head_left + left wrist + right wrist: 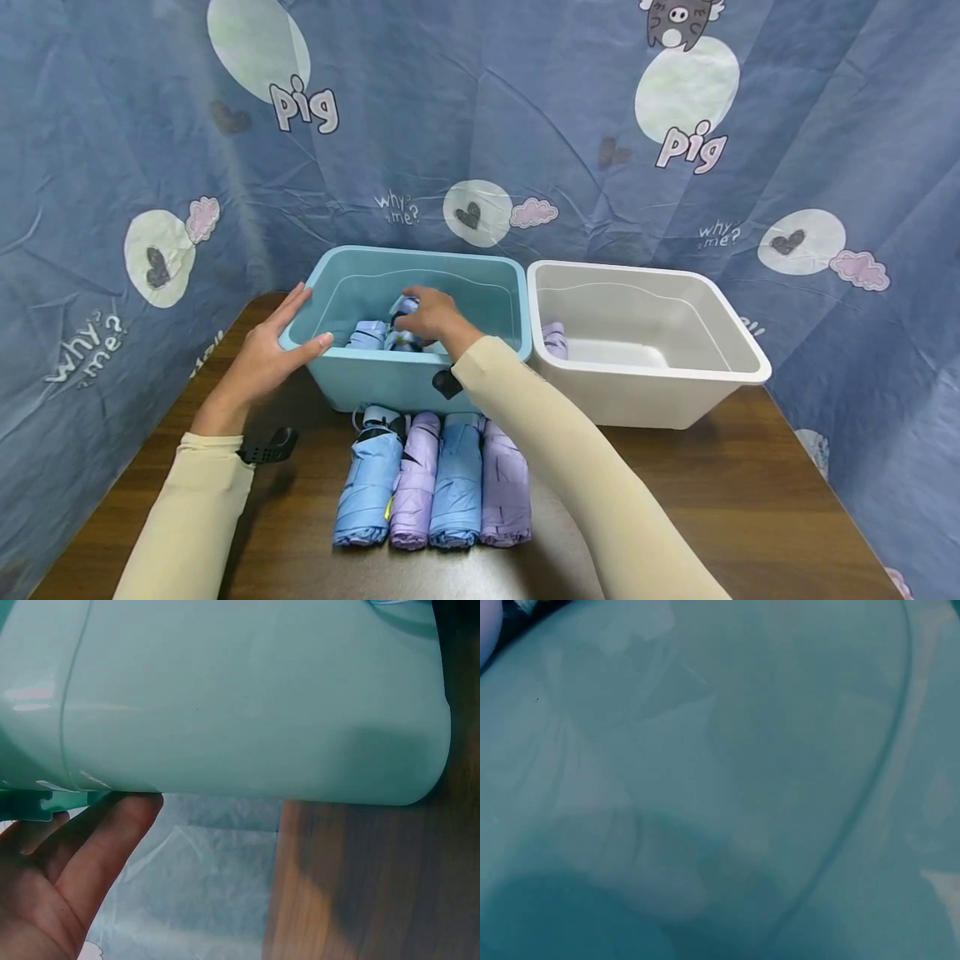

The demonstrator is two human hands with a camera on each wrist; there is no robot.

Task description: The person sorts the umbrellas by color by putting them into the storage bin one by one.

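My right hand reaches into the teal bin and grips a folded blue umbrella with a dark band, partly covered by the fingers. Beside it in the bin lies another light blue folded umbrella. At the bin's left rim, my left hand rests with fingers extended and thumb over the front corner. The left wrist view has the bin's outer wall with the left fingers against its edge. Only the teal inner wall fills most of the right wrist view.
In front of the teal bin, several folded umbrellas stand in a row, blue alternating with lilac. A white bin adjoins on the right, with a lilac umbrella at its left end. A blue printed curtain hangs behind.
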